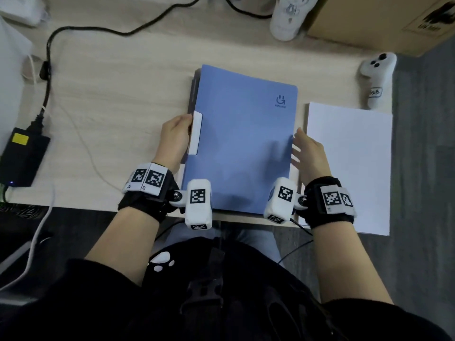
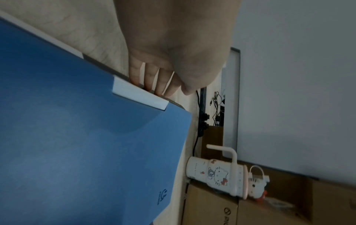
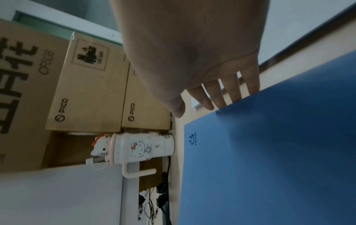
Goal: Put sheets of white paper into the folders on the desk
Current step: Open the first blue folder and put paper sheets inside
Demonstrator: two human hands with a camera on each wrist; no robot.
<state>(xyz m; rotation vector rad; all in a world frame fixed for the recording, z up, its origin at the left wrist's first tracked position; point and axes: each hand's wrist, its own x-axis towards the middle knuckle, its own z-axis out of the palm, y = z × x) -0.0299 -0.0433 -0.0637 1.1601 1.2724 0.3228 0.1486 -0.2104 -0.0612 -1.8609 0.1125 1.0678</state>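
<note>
A closed blue folder (image 1: 241,143) (image 2: 77,137) (image 3: 269,152) lies in the middle of the desk, on top of a darker folder (image 1: 193,94) whose left edge peeks out. My left hand (image 1: 174,136) (image 2: 159,76) rests against the blue folder's left edge, straight fingertips touching beside its white spine tab (image 1: 196,134) (image 2: 138,94). My right hand (image 1: 307,151) (image 3: 221,91) is at the folder's right edge, fingers straight, their tips hidden behind the cover's edge. A stack of white paper (image 1: 349,168) lies just right of the folder, overhanging the desk's front edge.
A black power adapter (image 1: 22,156) and its cable lie at the left. A white controller (image 1: 376,70) sits behind the paper. A cartoon-cat cup (image 1: 288,16) (image 2: 221,175) (image 3: 142,147) and cardboard boxes (image 1: 381,20) stand at the back.
</note>
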